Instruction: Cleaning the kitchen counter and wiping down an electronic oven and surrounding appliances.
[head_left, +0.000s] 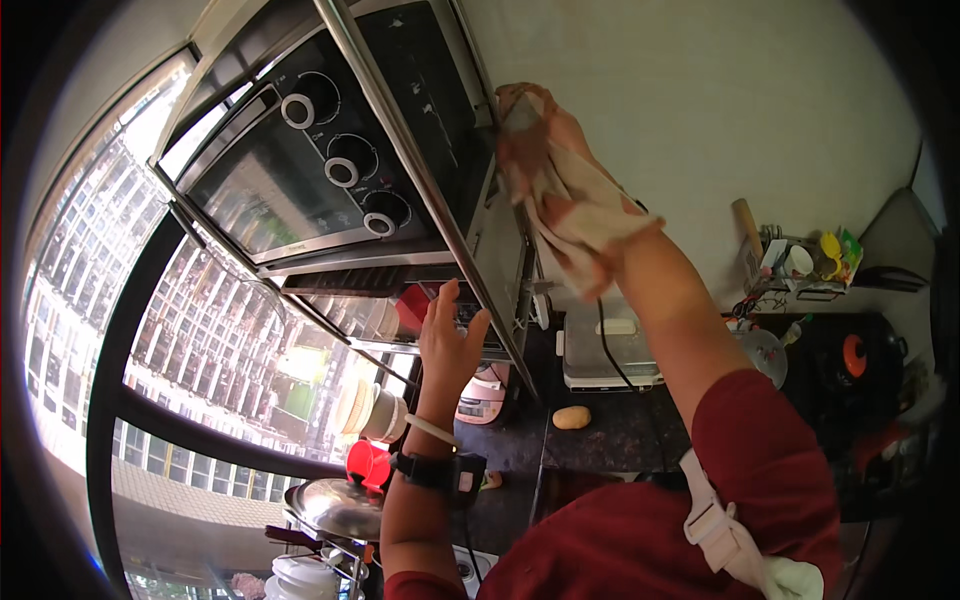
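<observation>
My right hand (574, 139) is raised at the far side of a metal rack, by the pale wall. It grips a beige and brown cloth (577, 202), which hangs down over my wrist and is partly blurred. Beside it on the rack stands a black countertop oven (277, 180) with three knobs and a glass door. Lower down, my left hand (450, 337) is raised with fingers apart and nothing in it, just in front of the rack's lower tier. Whether its fingertips touch the rack's metal post (405, 165) I cannot tell.
Below are a pink rice cooker (481, 396), a potato (571, 418) on the dark counter (600, 442), and a lidded appliance (611, 360) with a black cord. A stove (832, 360) is at right. A red cup (367, 461) and metal lid (337, 508) stand by the window.
</observation>
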